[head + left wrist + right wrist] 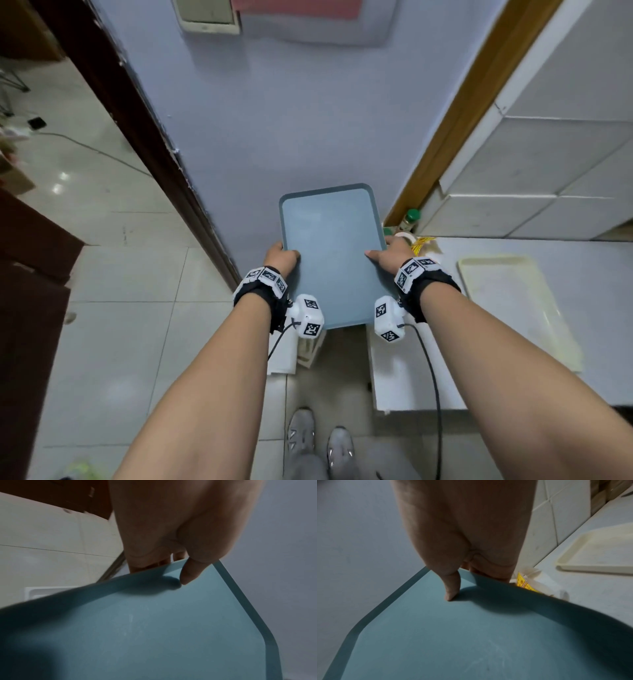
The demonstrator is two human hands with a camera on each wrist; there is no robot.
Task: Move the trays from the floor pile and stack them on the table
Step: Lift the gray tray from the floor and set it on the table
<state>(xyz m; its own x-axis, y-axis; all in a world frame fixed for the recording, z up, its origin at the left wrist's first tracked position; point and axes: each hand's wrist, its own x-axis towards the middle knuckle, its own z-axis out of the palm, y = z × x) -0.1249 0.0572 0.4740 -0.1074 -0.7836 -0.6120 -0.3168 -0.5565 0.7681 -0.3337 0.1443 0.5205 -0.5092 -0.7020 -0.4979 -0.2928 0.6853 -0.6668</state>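
A blue-grey tray (330, 253) hangs in the air in front of the wall, held level by both hands. My left hand (281, 257) grips its left rim, thumb on top (188, 573) and fingers underneath. My right hand (388, 253) grips the right rim the same way, thumb (452, 588) pressed on the tray floor (471, 635). A cream tray (517, 308) lies flat on the white table (599, 335) to the right. White trays (286, 353) lie on the floor below the blue one, mostly hidden by it.
A bottle with a green cap (411, 221), a tape roll (406, 237) and a yellow packet (423, 244) stand at the table's far-left corner, next to my right hand. A tiled wall (548, 154) backs the table. My shoes (320, 442) are on the floor tiles.
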